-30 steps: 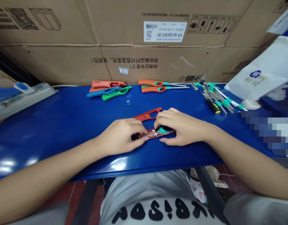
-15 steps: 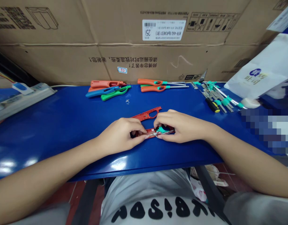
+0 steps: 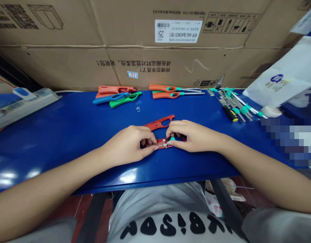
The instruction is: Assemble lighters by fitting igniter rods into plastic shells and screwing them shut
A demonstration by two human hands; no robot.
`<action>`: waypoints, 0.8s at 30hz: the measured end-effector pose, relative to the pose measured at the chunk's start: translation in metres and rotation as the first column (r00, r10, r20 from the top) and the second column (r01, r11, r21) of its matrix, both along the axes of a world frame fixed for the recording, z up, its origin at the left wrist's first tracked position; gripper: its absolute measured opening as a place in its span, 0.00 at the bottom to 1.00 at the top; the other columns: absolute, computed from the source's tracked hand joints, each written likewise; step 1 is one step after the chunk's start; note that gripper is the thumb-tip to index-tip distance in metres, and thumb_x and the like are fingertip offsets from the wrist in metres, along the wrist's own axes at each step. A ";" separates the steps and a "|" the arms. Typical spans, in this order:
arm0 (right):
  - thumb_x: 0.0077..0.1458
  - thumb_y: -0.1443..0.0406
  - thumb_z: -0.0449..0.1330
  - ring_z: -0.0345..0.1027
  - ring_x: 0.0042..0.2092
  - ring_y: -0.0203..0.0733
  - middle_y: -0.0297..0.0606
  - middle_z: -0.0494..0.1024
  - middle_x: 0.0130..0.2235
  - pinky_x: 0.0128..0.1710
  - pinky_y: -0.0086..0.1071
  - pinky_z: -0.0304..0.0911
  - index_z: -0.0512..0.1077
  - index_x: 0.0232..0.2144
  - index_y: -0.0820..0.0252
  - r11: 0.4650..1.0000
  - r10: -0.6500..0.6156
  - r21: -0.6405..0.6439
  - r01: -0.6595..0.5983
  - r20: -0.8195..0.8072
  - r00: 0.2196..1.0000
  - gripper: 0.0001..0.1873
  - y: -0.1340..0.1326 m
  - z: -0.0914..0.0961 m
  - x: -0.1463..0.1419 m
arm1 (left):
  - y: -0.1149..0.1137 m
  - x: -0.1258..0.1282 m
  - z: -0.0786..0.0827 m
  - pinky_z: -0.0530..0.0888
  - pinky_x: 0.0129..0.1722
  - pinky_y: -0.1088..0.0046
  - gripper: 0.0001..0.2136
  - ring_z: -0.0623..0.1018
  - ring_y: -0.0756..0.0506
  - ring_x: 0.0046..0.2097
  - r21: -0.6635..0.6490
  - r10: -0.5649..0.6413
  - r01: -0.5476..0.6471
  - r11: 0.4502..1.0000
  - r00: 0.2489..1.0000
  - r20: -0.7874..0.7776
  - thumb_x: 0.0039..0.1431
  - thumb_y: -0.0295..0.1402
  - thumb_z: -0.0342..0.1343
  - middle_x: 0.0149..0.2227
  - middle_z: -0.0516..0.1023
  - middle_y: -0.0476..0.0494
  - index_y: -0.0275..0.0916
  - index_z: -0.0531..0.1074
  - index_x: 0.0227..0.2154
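A red lighter half-shell with a teal trigger and metal parts inside [image 3: 163, 143] lies on the blue table [image 3: 69, 135]. My left hand [image 3: 130, 145] pinches its left end, fingers curled. My right hand [image 3: 192, 136] covers its right end, fingertips pressing on the teal part and wires. A second, empty red half-shell [image 3: 159, 123] lies just behind my hands, angled up to the right.
At the back stand cardboard boxes [image 3: 155, 44]. Before them lie coloured lighter shells [image 3: 117, 96], two orange lighters with metal tubes [image 3: 174, 91], and a pile of teal-tipped metal tubes with a screwdriver [image 3: 234, 106]. A white bag [image 3: 284, 81] sits at right, a power strip [image 3: 23, 101] at left.
My right hand's fingers have slid left over the shell, now covering most of the teal trigger. The left hand has barely moved.
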State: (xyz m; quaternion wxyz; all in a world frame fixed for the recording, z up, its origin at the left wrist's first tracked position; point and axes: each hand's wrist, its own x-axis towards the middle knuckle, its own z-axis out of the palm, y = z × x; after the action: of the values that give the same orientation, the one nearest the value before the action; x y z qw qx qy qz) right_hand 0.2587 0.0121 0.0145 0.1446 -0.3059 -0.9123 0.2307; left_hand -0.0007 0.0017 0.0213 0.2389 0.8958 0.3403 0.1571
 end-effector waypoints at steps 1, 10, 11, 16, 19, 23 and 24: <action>0.61 0.66 0.62 0.68 0.39 0.39 0.37 0.77 0.41 0.40 0.32 0.60 0.73 0.40 0.59 1.000 -0.018 -0.020 0.018 -0.019 1.000 0.04 0.001 -0.002 -0.001 | 0.000 0.000 0.000 0.70 0.31 0.75 0.05 0.76 0.51 0.31 -0.004 -0.002 0.002 1.000 1.000 0.001 0.62 0.34 0.61 0.33 0.81 0.50 0.41 0.81 0.35; 0.57 0.63 0.65 0.62 0.31 0.34 0.32 0.73 0.30 0.32 0.29 0.59 0.73 0.32 0.60 0.969 -0.154 -0.214 0.125 -0.126 0.980 0.06 0.006 -0.010 -0.007 | 0.000 0.001 -0.002 0.70 0.32 0.75 0.04 0.76 0.50 0.32 -0.030 0.013 -0.013 0.999 1.000 -0.001 0.61 0.33 0.62 0.33 0.82 0.49 0.40 0.81 0.35; 0.57 0.63 0.65 0.62 0.31 0.34 0.32 0.73 0.30 0.32 0.29 0.59 0.73 0.32 0.60 0.967 -0.155 -0.221 0.125 -0.128 0.980 0.07 0.006 -0.010 -0.007 | 0.000 0.002 -0.002 0.70 0.32 0.75 0.04 0.76 0.50 0.32 -0.034 0.014 -0.014 0.999 1.000 -0.001 0.62 0.33 0.62 0.33 0.82 0.49 0.40 0.81 0.35; 0.57 0.62 0.65 0.63 0.32 0.34 0.34 0.76 0.33 0.33 0.29 0.60 0.74 0.34 0.60 0.973 -0.127 -0.209 0.099 -0.121 0.985 0.06 0.006 -0.009 -0.006 | -0.001 0.002 -0.001 0.70 0.32 0.74 0.05 0.77 0.50 0.32 -0.040 0.015 -0.016 0.999 1.000 -0.015 0.62 0.34 0.61 0.34 0.82 0.48 0.40 0.80 0.36; 0.57 0.63 0.64 0.64 0.32 0.34 0.33 0.75 0.33 0.33 0.29 0.61 0.74 0.35 0.60 0.975 -0.131 -0.193 0.106 -0.119 0.984 0.05 0.006 -0.008 -0.005 | -0.002 0.002 -0.001 0.71 0.33 0.73 0.05 0.77 0.49 0.33 -0.017 0.013 -0.013 1.000 0.999 -0.032 0.61 0.33 0.61 0.34 0.81 0.48 0.40 0.80 0.37; 0.59 0.64 0.62 0.64 0.33 0.35 0.34 0.75 0.33 0.35 0.30 0.62 0.74 0.36 0.60 0.978 -0.132 -0.179 0.111 -0.107 0.985 0.05 0.007 -0.001 -0.002 | -0.004 0.001 -0.003 0.73 0.39 0.71 0.07 0.79 0.46 0.40 0.093 -0.019 0.022 0.995 0.999 -0.029 0.63 0.33 0.59 0.38 0.81 0.46 0.40 0.79 0.42; 0.58 0.65 0.63 0.65 0.33 0.35 0.35 0.75 0.34 0.35 0.31 0.62 0.74 0.36 0.60 0.979 -0.123 -0.173 0.105 -0.097 0.988 0.04 0.007 0.001 0.000 | -0.004 0.001 -0.004 0.74 0.41 0.70 0.08 0.79 0.45 0.41 0.122 -0.035 0.038 0.992 0.999 -0.026 0.64 0.34 0.59 0.39 0.81 0.45 0.40 0.79 0.43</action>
State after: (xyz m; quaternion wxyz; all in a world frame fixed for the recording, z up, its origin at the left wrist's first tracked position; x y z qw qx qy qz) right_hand 0.2589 0.0192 0.0156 0.1802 -0.3558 -0.8615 0.3142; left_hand 0.0007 -0.0022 0.0176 0.1824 0.9166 0.3166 0.1624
